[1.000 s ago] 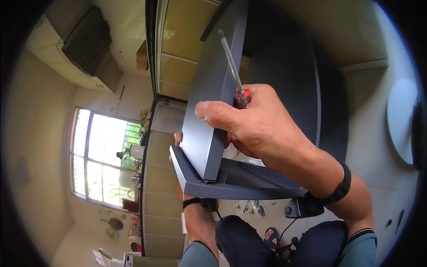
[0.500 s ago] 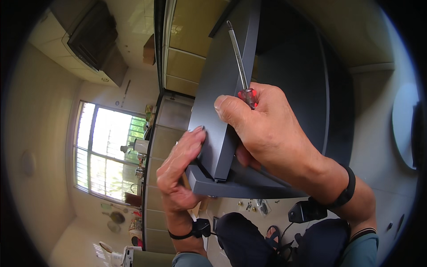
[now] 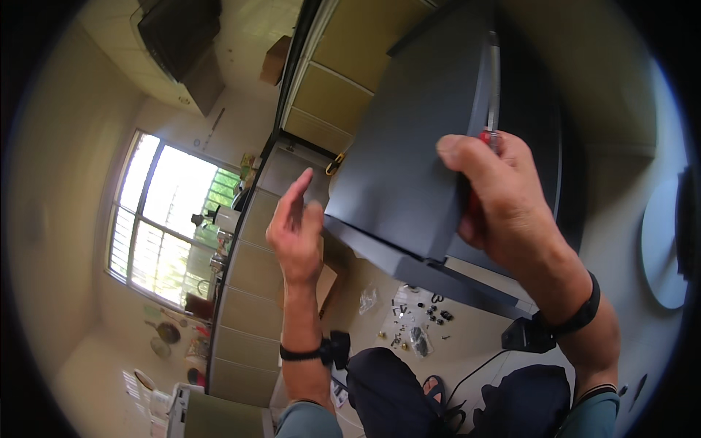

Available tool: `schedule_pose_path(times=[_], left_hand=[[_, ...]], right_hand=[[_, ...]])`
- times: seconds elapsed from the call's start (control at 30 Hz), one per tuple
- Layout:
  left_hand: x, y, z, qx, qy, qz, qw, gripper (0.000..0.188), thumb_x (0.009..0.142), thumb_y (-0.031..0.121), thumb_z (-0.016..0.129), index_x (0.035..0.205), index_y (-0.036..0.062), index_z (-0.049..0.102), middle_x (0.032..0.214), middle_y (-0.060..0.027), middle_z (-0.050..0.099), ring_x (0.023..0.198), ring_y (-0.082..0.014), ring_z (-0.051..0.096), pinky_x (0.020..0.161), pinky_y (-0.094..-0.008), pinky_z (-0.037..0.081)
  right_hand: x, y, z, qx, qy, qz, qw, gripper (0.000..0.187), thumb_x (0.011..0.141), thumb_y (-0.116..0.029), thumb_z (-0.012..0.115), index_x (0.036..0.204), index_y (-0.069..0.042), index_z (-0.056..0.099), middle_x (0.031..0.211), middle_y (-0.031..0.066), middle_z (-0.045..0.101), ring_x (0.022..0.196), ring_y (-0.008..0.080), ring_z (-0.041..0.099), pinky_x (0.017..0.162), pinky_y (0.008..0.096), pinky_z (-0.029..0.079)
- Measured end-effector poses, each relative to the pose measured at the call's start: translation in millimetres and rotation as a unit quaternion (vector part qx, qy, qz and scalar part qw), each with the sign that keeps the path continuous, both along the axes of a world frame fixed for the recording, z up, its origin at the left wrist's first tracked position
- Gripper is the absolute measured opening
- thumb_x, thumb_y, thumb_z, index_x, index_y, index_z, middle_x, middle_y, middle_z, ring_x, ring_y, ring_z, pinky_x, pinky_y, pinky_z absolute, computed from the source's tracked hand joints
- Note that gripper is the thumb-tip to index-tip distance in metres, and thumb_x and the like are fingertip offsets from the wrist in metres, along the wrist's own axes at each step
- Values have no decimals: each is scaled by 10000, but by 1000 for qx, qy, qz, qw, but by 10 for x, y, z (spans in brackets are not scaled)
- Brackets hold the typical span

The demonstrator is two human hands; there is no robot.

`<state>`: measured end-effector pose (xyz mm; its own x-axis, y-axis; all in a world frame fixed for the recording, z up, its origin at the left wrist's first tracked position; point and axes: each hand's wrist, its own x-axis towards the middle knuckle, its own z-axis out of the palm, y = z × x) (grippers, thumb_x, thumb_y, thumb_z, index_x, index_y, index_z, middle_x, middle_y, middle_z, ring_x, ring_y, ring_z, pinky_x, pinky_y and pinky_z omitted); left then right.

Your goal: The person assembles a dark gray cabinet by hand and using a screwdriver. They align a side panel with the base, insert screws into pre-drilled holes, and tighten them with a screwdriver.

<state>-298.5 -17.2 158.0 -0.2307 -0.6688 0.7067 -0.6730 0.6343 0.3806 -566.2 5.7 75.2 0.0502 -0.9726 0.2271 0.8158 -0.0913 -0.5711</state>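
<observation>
A dark grey furniture piece made of flat panels [image 3: 409,146] stands tilted in front of me. My right hand [image 3: 511,190] is closed round a screwdriver [image 3: 494,87], its red handle mostly inside the fist and its metal shaft pointing away. The thumb of that hand rests at the edge of the broad upper panel. Off the piece's left corner, my left hand [image 3: 296,233] is raised with fingers apart and nothing in it. A narrower grey board [image 3: 409,266] runs along the near end, meeting the broad panel at a thin dark gap.
Small hardware [image 3: 438,314] and clear plastic bags [image 3: 369,299] lie on the floor near my knees. A cardboard box [image 3: 330,285] sits behind my left forearm. Cabinets [image 3: 252,285] line the left, with a yellow-black tool [image 3: 336,163] close by. A round white object [image 3: 661,244] is at right.
My left hand has come off the panel and opened. The grey piece has turned and shifted right in view, showing more floor hardware. My right hand moved right with the screwdriver, now more upright.
</observation>
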Motion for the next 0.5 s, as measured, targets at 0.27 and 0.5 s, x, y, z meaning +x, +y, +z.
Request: schedule_pose_path(times=[0.27,0.5], left_hand=[[802,-800,-146,538,385,-182,727,805,958,546,564,1371,-135,447,1282,-212,619,1142,-274,618,1030,-380,482],[761,-1042,-196,527,434,-181,708,602,973,426,614,1217,-124,581,1130,-205,699,978,-278,696,935,-383,541]], right_hand=[[-30,-73,-36,-19,25,-27,999,214,898,-251,608,750,-107,552,550,-16,523,346,71,405,310,239,293],[23,-93,-50,17,30,-111,993,243,940,-282,623,760,-127,569,567,-22,554,343,61,399,319,216,273]])
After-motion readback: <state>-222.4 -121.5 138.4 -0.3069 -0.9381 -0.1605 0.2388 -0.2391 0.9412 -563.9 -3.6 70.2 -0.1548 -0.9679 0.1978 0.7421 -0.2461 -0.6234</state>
